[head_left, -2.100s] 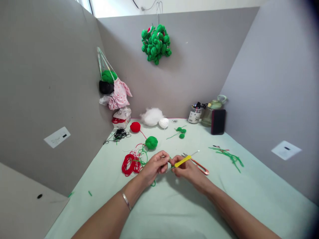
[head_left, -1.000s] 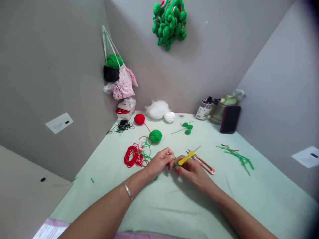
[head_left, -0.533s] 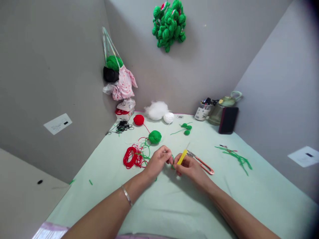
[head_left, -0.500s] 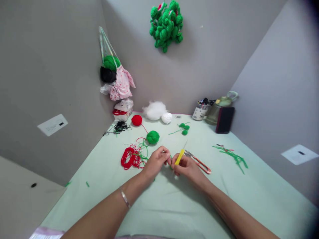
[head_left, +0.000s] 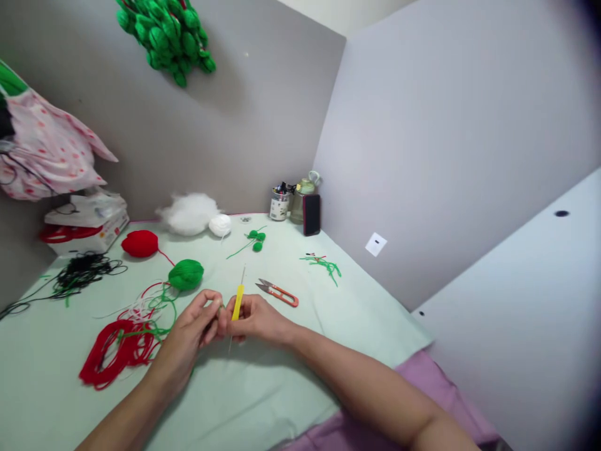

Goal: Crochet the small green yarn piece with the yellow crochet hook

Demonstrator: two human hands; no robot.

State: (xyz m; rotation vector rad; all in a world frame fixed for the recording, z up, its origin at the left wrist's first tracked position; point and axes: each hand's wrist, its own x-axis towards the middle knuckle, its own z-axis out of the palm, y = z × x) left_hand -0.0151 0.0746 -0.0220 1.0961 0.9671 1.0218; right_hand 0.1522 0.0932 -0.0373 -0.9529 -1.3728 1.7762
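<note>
My right hand [head_left: 258,318] is closed around the yellow handle of a crochet hook [head_left: 238,300], whose thin metal tip points up and away. Beside it, my left hand [head_left: 200,321] is pinched shut, fingertips nearly touching the right ones. A small bit of green yarn work shows between the left fingers, mostly hidden by them. Green yarn [head_left: 174,307] trails near the left hand from a green yarn ball [head_left: 186,274]. Just beyond the right hand lie orange-handled thread snips [head_left: 278,292], blades apart.
A red yarn bundle [head_left: 106,357], black yarn [head_left: 87,272] and a red ball [head_left: 141,243] lie left. White stuffing [head_left: 190,214], a white ball [head_left: 220,225] and green crocheted pieces [head_left: 257,238] are behind. A pen tin [head_left: 280,207], bottle [head_left: 297,205], phone [head_left: 312,215] and green scraps [head_left: 328,266] stand or lie right.
The view has swung to the right, so the things on the table appear farther left. Both hands stay together, with the hook still in the right one.
</note>
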